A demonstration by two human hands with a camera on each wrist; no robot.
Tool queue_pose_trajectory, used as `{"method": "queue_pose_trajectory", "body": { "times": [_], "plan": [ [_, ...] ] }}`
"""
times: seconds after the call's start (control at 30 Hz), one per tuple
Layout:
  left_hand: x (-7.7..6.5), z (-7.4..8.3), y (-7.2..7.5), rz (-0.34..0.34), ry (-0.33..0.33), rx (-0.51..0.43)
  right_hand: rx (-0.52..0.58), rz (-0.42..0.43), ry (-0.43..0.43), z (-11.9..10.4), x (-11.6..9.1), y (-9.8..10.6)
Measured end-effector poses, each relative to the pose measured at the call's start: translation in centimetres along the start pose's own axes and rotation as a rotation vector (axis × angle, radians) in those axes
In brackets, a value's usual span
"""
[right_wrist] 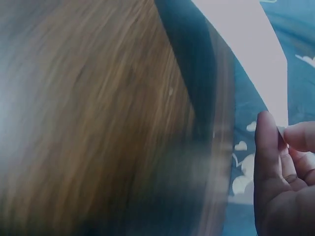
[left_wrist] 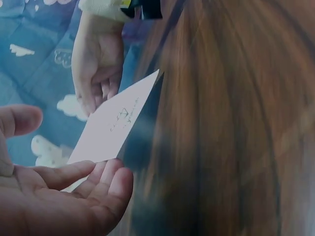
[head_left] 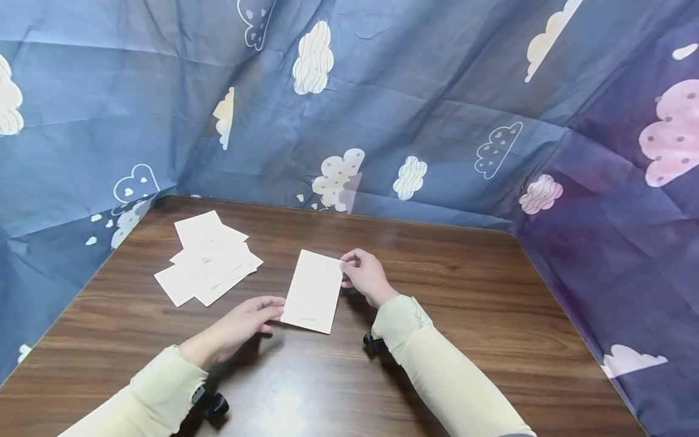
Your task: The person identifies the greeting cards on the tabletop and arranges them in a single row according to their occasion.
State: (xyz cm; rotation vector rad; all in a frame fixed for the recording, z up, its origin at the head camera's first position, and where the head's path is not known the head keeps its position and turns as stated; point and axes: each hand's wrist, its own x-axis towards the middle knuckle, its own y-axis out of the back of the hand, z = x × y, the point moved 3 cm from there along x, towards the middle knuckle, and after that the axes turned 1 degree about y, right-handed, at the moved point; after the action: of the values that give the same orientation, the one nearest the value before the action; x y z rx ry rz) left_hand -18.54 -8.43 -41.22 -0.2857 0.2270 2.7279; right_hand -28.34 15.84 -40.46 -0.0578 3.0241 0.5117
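Note:
A white card [head_left: 313,292] with small faint print near one edge is held above the table between both hands. My right hand [head_left: 367,276] pinches its far right corner between thumb and fingers, as the right wrist view also shows. At the near left corner, the fingers of my left hand [head_left: 246,325] touch the card's edge. In the left wrist view the left thumb [left_wrist: 22,120] stands apart from the card [left_wrist: 115,120], and the fingertips lie against its lower edge. Left of the hands, several similar white cards [head_left: 210,261] overlap in a loose pile.
The brown wood-grain table [head_left: 464,285] carries the pile at its back left. A dark blue cloth [head_left: 382,79] with cloud prints hangs behind the table and along its sides. A black wrist device [head_left: 213,405] is strapped beneath the left cuff.

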Motion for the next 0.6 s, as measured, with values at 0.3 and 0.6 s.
{"method": "queue_pose_trajectory", "body": {
  "times": [0.3, 0.6],
  "plan": [
    [0.4, 0.4, -3.0, -0.047, -0.022, -0.078, -0.056, 0.003, -0.023, 0.8, 0.0, 1.9],
    [1.7, 0.6, -6.6, -0.137, -0.016, -0.221, -0.166, 0.009, -0.037, 1.7, 0.1, 4.5]
  ]
}}
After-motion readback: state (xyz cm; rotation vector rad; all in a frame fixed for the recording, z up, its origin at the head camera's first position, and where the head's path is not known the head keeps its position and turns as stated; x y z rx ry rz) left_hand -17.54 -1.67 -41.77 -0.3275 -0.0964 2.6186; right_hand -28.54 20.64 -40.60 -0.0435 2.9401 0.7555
